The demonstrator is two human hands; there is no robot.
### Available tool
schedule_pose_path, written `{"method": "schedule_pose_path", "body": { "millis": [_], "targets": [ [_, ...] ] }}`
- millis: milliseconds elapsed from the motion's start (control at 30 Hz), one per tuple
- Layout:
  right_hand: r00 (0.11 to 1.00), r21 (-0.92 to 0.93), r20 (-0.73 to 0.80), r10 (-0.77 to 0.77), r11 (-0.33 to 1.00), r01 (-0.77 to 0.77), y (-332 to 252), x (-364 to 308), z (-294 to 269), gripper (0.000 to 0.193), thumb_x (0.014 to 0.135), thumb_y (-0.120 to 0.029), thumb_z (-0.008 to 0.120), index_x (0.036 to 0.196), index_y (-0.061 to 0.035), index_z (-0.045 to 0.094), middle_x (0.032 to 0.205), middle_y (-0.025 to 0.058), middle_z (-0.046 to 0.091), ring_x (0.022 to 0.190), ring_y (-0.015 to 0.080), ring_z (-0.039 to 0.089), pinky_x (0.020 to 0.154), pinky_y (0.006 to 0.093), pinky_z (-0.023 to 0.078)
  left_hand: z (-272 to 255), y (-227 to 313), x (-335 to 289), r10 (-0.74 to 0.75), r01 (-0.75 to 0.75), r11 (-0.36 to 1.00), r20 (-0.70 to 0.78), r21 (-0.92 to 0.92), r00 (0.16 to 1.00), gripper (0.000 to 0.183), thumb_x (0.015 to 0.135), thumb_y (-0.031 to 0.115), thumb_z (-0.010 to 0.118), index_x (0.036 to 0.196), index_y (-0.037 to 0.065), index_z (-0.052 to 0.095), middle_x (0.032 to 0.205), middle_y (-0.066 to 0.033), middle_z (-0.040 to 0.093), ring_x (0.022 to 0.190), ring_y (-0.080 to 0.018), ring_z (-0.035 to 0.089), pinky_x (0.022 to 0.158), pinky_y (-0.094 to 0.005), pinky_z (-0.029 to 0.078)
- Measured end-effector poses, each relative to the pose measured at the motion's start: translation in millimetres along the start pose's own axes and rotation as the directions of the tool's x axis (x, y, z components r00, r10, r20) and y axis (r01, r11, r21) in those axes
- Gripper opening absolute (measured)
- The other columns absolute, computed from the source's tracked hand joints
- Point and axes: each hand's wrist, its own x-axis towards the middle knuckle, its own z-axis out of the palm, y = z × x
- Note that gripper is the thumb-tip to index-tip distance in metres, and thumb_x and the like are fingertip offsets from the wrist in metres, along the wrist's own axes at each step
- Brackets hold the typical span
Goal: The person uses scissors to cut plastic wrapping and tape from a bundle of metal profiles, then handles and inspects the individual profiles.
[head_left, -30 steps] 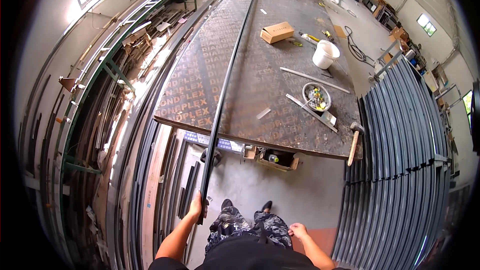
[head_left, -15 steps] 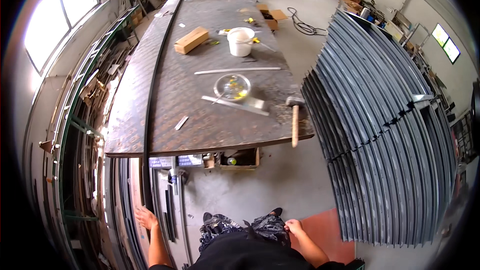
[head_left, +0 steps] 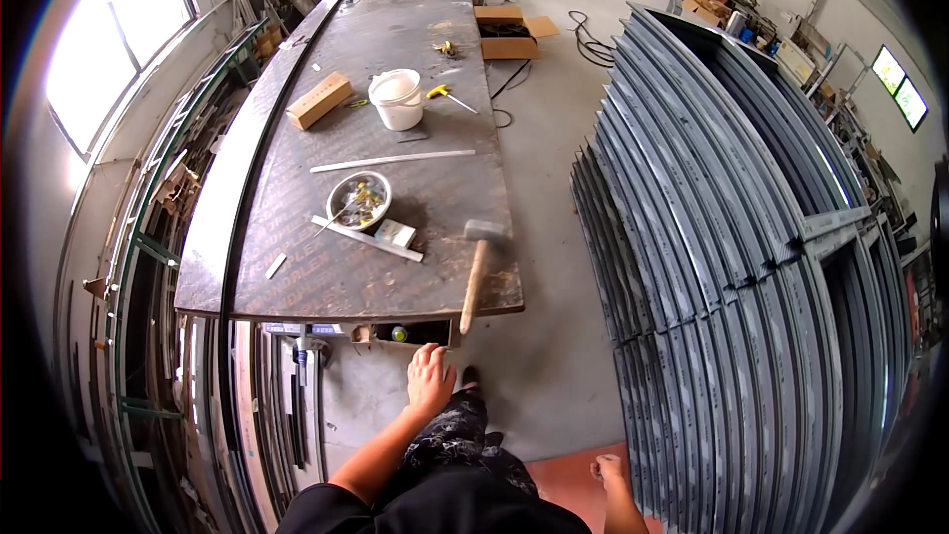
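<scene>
Grey metal frames [head_left: 712,198] stacked right; worktable [head_left: 435,188] ahead, faded lettering [head_left: 297,237] repeating across its top. Long black bar [head_left: 259,146] runs along table's left side, past near edge. Wooden-handled hammer [head_left: 476,272] at near right corner, handle overhanging. My left hand [head_left: 430,380] near it, empty, fingers loose; my right hand [head_left: 608,468] by frames, fingers curled, can't tell if gripping.

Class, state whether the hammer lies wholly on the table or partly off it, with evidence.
Partly off: the hammer's wooden handle juts past the near edge of the table.
</scene>
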Motion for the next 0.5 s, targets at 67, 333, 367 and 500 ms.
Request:
{"method": "schedule_pose_path", "body": {
  "millis": [67, 333, 367, 500],
  "targets": [
    [1.000, -0.022, 0.012, -0.023, 0.999, 0.023, -37.6, 11.5, 3.9, 0.009, 0.083, -0.008, 0.054, 0.087, -0.0014, 0.058, 0.067, 0.0095, 0.061, 0.052, 0.0167, 0.058, 0.047, 0.0296, 0.049, 25.1, 13.0, 21.4, -0.014, 0.014, 1.000, 0.007, 0.017, 1.000, 0.041, 0.072, 0.020, 0.062, 0.108, 0.003, 0.051, 0.113, -0.0141, 0.049, 0.109, -0.0314, 0.045, 0.089, -0.0415, 0.037],
    [0.966, -0.153, 0.201, -0.161, 0.969, 0.194, -163.8, 50.0, 0.3, 0.015, 0.085, -0.011, 0.054, 0.090, 0.0028, 0.057, 0.073, 0.0139, 0.061, 0.058, 0.0212, 0.060, 0.052, 0.0320, 0.050, 102.6, 52.8, 173.9, -0.184, 0.200, 0.974, -0.141, 0.104, 0.973, 0.054, 0.075, 0.022, 0.061, 0.120, 0.001, 0.041, 0.118, -0.0179, 0.047, 0.109, -0.0334, 0.045, 0.088, -0.0424, 0.037],
    [0.970, -0.163, 0.208, -0.128, 0.973, 0.164, -180.0, 59.5, -2.7, 0.015, 0.085, -0.012, 0.054, 0.090, 0.0023, 0.057, 0.073, 0.0136, 0.061, 0.058, 0.0209, 0.060, 0.052, 0.0325, 0.050, 124.3, 41.1, 186.9, -0.166, 0.207, 0.966, -0.242, 0.154, 0.956, 0.050, 0.075, 0.022, 0.061, 0.117, 0.001, 0.042, 0.113, -0.0176, 0.049, 0.105, -0.0332, 0.047, 0.086, -0.0421, 0.039],
    [0.985, -0.199, 0.151, -0.088, 0.973, 0.117, -239.2, 82.5, -14.9, 0.013, 0.085, -0.010, 0.053, 0.090, 0.0009, 0.058, 0.070, 0.0111, 0.061, 0.055, 0.0192, 0.058, 0.052, 0.0336, 0.051, 142.5, 26.5, 225.3, -0.324, 0.358, 0.928, -0.250, 0.101, 0.912, 0.033, 0.074, 0.018, 0.063, 0.099, 0.006, 0.045, 0.093, -0.0132, 0.052, 0.090, -0.0316, 0.052, 0.076, -0.0404, 0.043]
  ]
}}
